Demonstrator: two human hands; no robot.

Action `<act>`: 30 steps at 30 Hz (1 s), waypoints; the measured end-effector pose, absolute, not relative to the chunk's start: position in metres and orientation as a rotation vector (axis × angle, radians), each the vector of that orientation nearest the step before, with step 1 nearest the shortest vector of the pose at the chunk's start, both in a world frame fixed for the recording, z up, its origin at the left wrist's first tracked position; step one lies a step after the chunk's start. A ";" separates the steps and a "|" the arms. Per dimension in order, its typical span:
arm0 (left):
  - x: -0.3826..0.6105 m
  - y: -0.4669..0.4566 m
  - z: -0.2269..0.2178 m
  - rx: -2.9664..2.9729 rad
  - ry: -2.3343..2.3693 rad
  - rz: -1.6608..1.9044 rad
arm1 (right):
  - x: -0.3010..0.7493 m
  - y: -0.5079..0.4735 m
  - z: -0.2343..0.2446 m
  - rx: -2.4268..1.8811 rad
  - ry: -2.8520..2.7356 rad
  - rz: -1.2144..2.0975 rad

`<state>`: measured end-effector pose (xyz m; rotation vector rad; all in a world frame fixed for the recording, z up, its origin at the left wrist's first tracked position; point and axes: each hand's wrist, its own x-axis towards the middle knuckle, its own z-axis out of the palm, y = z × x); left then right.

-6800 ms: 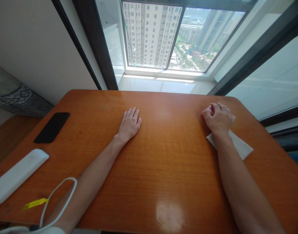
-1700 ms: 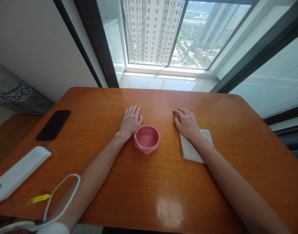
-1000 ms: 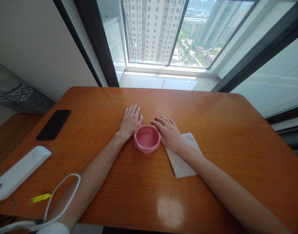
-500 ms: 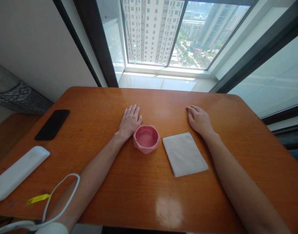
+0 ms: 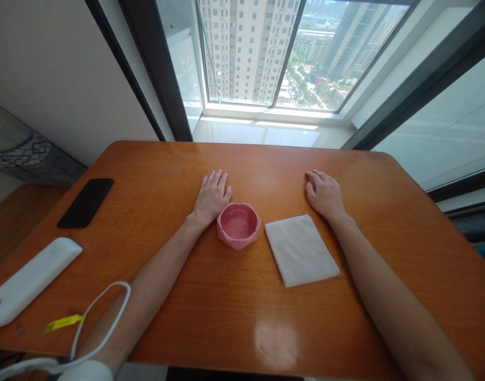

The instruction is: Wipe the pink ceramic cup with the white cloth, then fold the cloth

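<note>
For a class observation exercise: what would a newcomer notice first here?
The pink ceramic ashtray stands out on the orange wooden table, beside the left hand. A folded white napkin lies to its right, near the right hand. Beyond, a tall window shows high-rise towers.

Bright daylight poured through the far window (image 5: 242,53), and the view beyond looked slightly hazy. A pale glare patch (image 5: 276,345) marked the glossy surface (image 5: 210,317) near its edge. The left hand (image 5: 212,198) and right hand (image 5: 322,194) cast only faint shadows, and the dark window frames (image 5: 157,69) leaned with wide-angle distortion.
</note>
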<state>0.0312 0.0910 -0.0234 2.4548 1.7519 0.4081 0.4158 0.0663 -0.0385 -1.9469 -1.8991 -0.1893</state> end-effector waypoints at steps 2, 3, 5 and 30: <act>0.031 0.091 -0.022 2.451 1.750 0.397 | 0.416 0.066 -0.038 -1.950 -1.900 -0.186; 0.031 0.091 -0.022 2.449 1.748 0.392 | 0.416 0.066 -0.038 -1.954 -1.899 -0.185; 0.031 0.091 -0.022 2.444 1.743 0.385 | 0.415 0.067 -0.037 -1.962 -1.899 -0.183; 0.031 0.091 -0.021 2.453 1.736 0.401 | 0.414 0.066 -0.038 -1.968 -1.895 -0.171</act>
